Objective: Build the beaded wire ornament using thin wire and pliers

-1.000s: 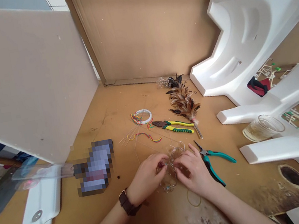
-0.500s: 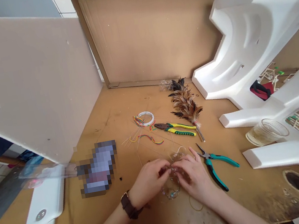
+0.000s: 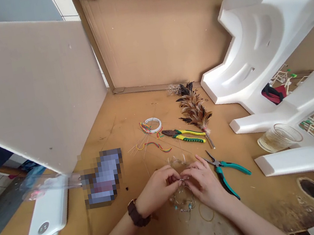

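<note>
My left hand (image 3: 160, 186), with a dark watch on its wrist, pinches a thin wire strand at the bottom centre. Close against it, my right hand (image 3: 202, 182) grips the same strand between thumb and fingers. Below the fingertips hangs a loop of wire with small blue and clear beads (image 3: 190, 206). More pale loops show just beyond the hands. Pliers with teal handles (image 3: 220, 165) lie open beside my right hand. Farther back are yellow-green pliers (image 3: 184, 134), a white ring (image 3: 154, 124) and a multicoloured cord (image 3: 157, 145).
A brown feather bundle (image 3: 193, 107) lies behind the pliers. A glass (image 3: 279, 137) stands at right among white foam pieces (image 3: 283, 162). On the left are a white power bank (image 3: 47, 211) with a cable and a blurred phone (image 3: 105, 177). Cardboard (image 3: 158, 40) rises behind.
The beaded loop has shifted and spread slightly below my hands, showing more beads. My fingertips have moved slightly lower, still pinched together.
</note>
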A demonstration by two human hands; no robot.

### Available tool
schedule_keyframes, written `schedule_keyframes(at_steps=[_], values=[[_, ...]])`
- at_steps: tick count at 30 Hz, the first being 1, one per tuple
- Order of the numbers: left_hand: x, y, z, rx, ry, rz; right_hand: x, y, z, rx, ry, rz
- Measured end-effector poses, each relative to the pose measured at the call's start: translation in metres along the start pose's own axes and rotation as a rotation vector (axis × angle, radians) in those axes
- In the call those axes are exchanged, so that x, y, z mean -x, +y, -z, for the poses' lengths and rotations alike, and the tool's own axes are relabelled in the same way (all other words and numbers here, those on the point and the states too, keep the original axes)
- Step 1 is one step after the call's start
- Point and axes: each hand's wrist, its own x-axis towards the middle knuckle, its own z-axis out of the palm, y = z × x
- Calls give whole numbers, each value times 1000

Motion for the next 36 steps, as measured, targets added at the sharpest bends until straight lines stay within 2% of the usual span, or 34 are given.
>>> schedule_keyframes(at_steps=[3,7,11,14,17,19,21,22,25,29,33,36], values=[[-1,-3,0,94,-7,36,0,1,-1,-23,-5,-8],[-2,-2,-4,101,13,55,1,6,1,-127,-2,-9],[-2,0,-8,51,54,11,-2,14,14,-202,104,-77],[-2,0,-10,33,62,-9,-18,17,30,-205,188,-192],[-3,-1,-11,51,77,-5,-51,16,37,-175,50,-228],[-3,-1,-12,71,90,-3,-81,14,31,-78,-119,-223],[-3,-1,-13,61,102,6,-113,12,17,184,-307,-201],[-3,-1,-13,37,109,14,-127,10,7,237,-335,-197],[-2,2,-12,-74,148,23,-160,7,-23,328,-384,-193],[1,4,-11,-220,190,-3,-181,5,-53,426,-431,-213],[2,5,-11,-256,189,-7,-185,6,-65,461,-455,-256],[2,5,-10,-252,194,-13,-186,9,-62,452,-457,-281]])
